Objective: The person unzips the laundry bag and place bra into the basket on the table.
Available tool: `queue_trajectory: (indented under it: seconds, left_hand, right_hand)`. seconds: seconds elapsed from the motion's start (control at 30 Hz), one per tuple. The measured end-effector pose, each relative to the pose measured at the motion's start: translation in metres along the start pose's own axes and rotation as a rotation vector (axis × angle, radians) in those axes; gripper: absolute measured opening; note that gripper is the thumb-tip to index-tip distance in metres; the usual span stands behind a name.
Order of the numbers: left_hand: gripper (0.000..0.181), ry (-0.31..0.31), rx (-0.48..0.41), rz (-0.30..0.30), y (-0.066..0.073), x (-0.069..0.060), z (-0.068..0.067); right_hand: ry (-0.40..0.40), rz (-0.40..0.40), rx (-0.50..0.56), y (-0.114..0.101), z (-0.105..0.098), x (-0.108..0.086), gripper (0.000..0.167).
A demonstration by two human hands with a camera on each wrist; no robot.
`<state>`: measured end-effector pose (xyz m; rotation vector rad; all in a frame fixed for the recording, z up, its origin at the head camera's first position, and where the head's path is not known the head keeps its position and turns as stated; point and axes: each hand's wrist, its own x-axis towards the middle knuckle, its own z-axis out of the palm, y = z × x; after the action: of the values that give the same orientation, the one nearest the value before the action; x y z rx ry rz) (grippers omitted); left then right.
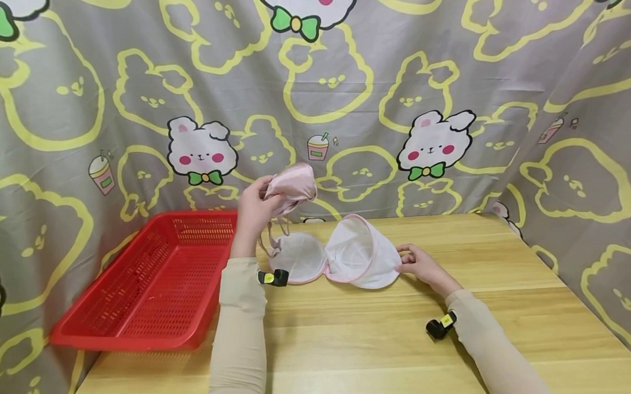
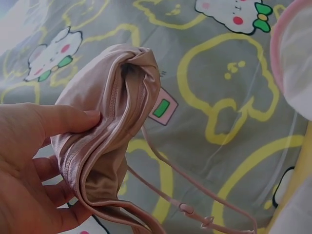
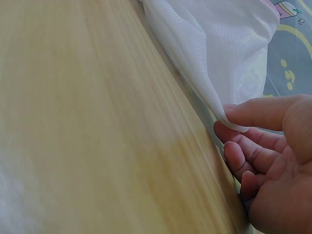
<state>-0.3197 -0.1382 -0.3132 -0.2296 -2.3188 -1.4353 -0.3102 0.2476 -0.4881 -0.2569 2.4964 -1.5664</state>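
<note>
My left hand [image 1: 257, 210] grips a folded dusty-pink satin bra [image 1: 293, 189], raised above the table's back edge. In the left wrist view the thumb lies across one cup of the bra [image 2: 107, 112], and its thin straps dangle to the lower right. Between the hands a white mesh laundry bag [image 1: 385, 258] with pink trim lies on the table, its round mouth held up and its round lid [image 1: 299, 258] folded out to the left. With thumb and fingers, my right hand [image 1: 422, 267] pinches the mesh fabric [image 3: 209, 63] at the bag's right end.
A red plastic basket [image 1: 143, 342] with slotted walls stands at the table's left side. The wooden tabletop [image 1: 352, 346] stretches in front of the bag. A grey curtain [image 1: 362, 178] with cartoon rabbits hangs behind and at both sides.
</note>
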Motion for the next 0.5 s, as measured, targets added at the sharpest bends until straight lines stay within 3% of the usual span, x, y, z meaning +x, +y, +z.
queue_trajectory:
  seconds: [0.3,0.5]
  left_hand:
    - [0.042,0.015,0.036,-0.013,0.008,0.009,-0.014]
    - [0.041,0.032,0.088,0.024,0.013,0.014,-0.025]
  right_hand:
    - [0.005,-0.008,0.008,0.000,-0.002,0.001,0.057]
    - [0.001,-0.005,0.008,0.000,-0.001,0.001,0.057]
